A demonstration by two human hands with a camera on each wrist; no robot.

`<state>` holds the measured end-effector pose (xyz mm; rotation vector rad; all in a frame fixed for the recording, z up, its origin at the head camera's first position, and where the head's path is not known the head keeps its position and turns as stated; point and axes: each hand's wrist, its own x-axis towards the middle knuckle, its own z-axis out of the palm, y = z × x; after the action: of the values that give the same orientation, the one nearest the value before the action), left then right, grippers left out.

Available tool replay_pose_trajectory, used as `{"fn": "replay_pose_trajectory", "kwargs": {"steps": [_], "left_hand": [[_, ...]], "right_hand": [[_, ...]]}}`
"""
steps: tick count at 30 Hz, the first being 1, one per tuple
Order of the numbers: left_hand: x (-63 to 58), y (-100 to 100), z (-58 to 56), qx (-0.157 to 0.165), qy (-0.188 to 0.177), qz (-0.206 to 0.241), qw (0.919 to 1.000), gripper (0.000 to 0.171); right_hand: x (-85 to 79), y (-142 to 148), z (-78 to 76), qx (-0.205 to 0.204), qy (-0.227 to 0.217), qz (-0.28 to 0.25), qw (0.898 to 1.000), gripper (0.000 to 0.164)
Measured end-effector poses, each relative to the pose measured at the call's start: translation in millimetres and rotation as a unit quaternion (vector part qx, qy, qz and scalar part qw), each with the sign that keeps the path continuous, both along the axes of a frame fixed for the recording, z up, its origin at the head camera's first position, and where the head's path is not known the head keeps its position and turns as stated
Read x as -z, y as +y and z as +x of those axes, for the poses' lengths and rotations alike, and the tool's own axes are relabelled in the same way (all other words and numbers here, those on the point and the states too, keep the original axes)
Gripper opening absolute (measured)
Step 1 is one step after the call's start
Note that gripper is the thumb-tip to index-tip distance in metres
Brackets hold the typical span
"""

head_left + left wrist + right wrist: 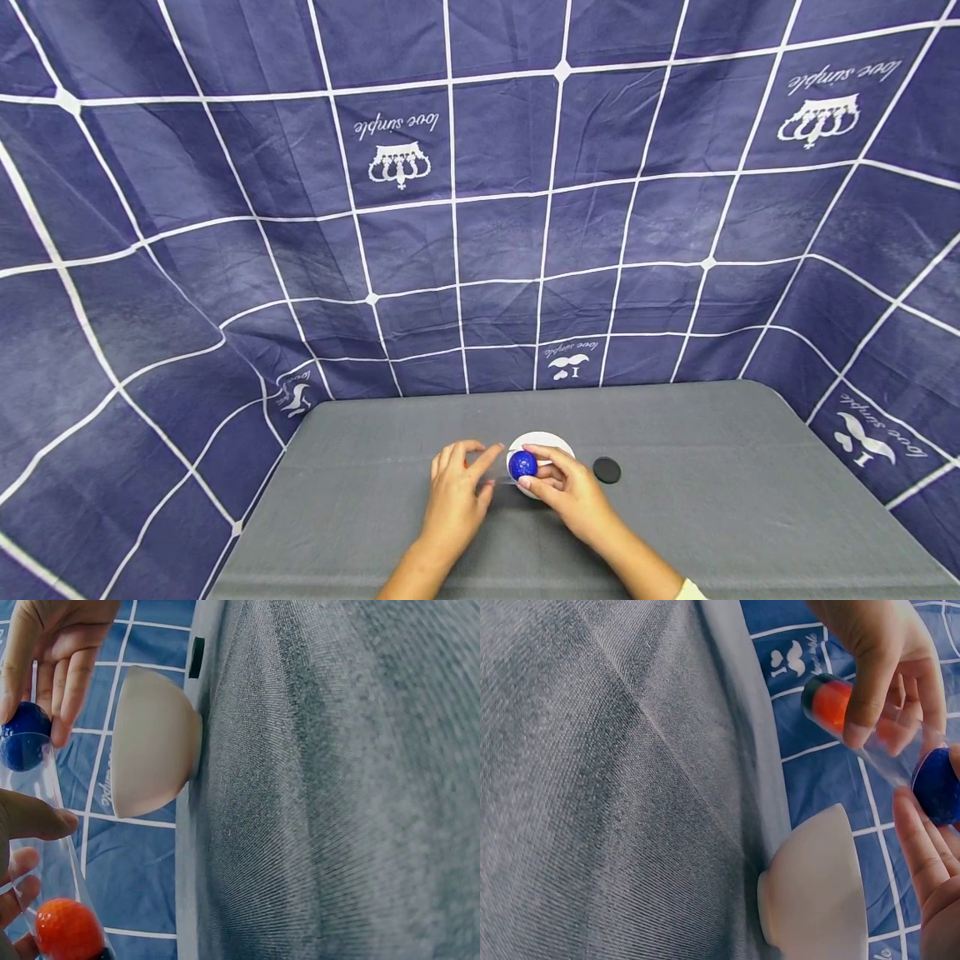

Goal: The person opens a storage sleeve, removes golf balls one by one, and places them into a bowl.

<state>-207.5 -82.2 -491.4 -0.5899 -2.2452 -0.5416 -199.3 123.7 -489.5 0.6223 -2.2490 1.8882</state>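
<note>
Left hand (453, 487): clear tube (56, 864) gripped mid-length, fingers clamped round it; orange ball (69, 927) seen inside, just past them.
Right hand (567, 487): blue ball (522, 465) pinched now by thumb and fingers, at the tube's mouth.

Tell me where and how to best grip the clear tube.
Round the middle of the tube, coming from the person's left and pinching across its width, much as the left hand does. It is long and slim and tilts up toward the blue ball in the right hand, so a mid-length hold likely leaves that end free.
</note>
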Motion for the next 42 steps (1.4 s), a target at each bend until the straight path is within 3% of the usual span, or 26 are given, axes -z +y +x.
{"fn": "replay_pose_trajectory", "kwargs": {"steps": [9,16,23,31,42], "left_hand": [[-0.8,-1.0,0.1,-0.011,-0.011,0.015,0.9998,0.067],[2.5,-2.3,-2.4,-0.016,-0.023,0.046,0.9985,0.066],[1.1,-4.9,-1.5,-0.018,-0.055,0.076,0.9954,0.066],[0.0,-6.4,-1.1,-0.018,-0.094,0.105,0.9899,0.065],[1.8,-7.5,-1.5,-0.010,-0.092,0.117,0.9888,0.065]], "right_hand": [[-2.6,2.3,-1.8,0.009,0.014,-0.006,1.000,0.045],[-4.6,7.4,-5.3,0.037,0.062,0.023,0.997,0.045],[-4.9,13.5,-10.3,0.060,0.061,0.046,0.995,0.045],[0.3,19.3,-15.3,0.073,0.073,0.104,0.989,0.044],[2.3,22.3,-18.3,0.049,0.119,0.192,0.973,0.041]]}}
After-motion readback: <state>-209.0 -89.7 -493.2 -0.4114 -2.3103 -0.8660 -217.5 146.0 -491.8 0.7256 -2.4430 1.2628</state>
